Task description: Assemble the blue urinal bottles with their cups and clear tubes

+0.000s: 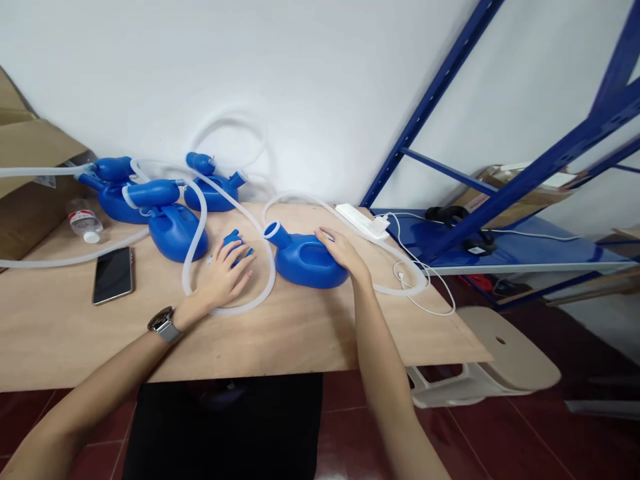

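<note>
Passable: bare near strip of pale wooden tabletop [285, 340], between the hands. Translucent white flexible tube [273, 270] loops around left hand [225, 277]. Spouted blue plastic jug [310, 265] obstructs under right hand [344, 250]. Back left blocked: clustered blue plastic jugs [173, 233]. Back right: white rectangular power strip [357, 220].

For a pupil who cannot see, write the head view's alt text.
The right hand rests on a blue handled bottle on a wooden table; the left hand partly hides small blue parts near white tubing. Three similar bottles stand left.

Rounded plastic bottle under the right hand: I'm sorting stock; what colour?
The rounded plastic bottle is blue, seen best in the head view.
</note>
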The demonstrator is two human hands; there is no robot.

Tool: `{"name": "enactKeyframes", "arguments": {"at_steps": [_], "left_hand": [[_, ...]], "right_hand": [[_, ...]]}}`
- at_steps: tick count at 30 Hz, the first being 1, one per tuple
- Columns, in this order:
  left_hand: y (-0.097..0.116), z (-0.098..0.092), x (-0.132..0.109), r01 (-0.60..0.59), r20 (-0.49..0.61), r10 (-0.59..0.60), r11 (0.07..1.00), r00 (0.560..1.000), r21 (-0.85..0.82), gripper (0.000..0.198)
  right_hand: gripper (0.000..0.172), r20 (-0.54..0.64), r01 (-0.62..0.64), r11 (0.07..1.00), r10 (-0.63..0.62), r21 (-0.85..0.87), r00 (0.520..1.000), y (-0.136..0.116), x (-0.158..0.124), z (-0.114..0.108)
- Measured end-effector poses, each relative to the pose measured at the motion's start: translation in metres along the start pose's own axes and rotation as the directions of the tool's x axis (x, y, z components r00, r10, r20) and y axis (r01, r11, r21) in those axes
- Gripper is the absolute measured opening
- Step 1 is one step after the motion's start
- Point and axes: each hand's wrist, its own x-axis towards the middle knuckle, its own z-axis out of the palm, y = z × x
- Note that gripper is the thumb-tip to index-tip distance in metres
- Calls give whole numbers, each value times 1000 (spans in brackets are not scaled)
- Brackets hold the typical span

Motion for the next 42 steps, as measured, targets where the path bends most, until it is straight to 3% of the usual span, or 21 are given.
{"name": "enactKeyframes", "arguments": {"at_steps": [4, 7, 9, 11, 13, 15, 17, 19, 21, 22, 25, 28, 31, 35, 38, 42], "left_hand": [[6, 13, 35, 124, 50, -118, 984, 992, -131, 48], [-11, 30, 73, 264, 41, -264, 916, 964, -303, 42], [-30, 43, 101, 371, -5, -426, 794, 905, -482, 38], [-50, 56, 127, 412, 50, -515, 619, 855, -669, 56], [-63, 70, 151, 453, 241, -437, 485, 866, -748, 71], [-65, 83, 172, 512, 438, -266, 483, 859, -711, 75], [-59, 96, 190, 527, 581, -120, 595, 805, -607, 73], [-48, 105, 204, 476, 653, -40, 719, 756, -506, 68], [-38, 109, 217, 390, 672, 22, 799, 740, -457, 62], [-35, 107, 223, 347, 653, 43, 819, 756, -456, 58], [-38, 89, 235, 259, 533, 51, 832, 845, -491, 52], [-58, 51, 234, 251, 434, -24, 843, 901, -475, 57], [-88, 4, 211, 275, 364, -126, 877, 923, -393, 56], [-122, -47, 159, 301, 361, -182, 903, 915, -307, 55], [-125, -63, 126, 272, 376, -161, 925, 913, -265, 53], [-100, -60, 115, 195, 276, -130, 955, 952, -223, 50]], "right_hand": [[60, 73, 41, 995, -48, 88, 996, 1, 1, -2], [58, 34, 35, 996, -38, 87, 999, -1, -2, 0], [57, 33, 17, 995, -21, 99, 999, -2, -4, 2], [58, 39, 8, 990, -13, 139, 999, -4, -7, 3], [60, 38, 13, 980, -21, 201, 999, -6, -9, 3], [59, 22, 41, 964, -48, 262, 999, -8, -11, 3], [51, 12, 81, 948, -89, 307, 996, -10, -12, 2], [43, 9, 113, 939, -123, 324, 992, -10, -13, 2], [41, 0, 133, 937, -141, 323, 990, -9, -13, 2], [42, -11, 148, 937, -152, 316, 988, -9, -13, 2], [45, -49, 210, 939, -204, 273, 978, -6, -13, 1], [49, -68, 240, 947, -231, 212, 971, -4, -14, 0], [48, -30, 165, 960, -162, 225, 986, -5, -14, -1], [45, 12, 92, 976, -97, 200, 995, -8, -13, -1], [44, -9, 106, 978, -106, 182, 994, -8, -12, 0], [45, -11, 101, 979, -100, 176, 995, -6, -12, 1]]}}
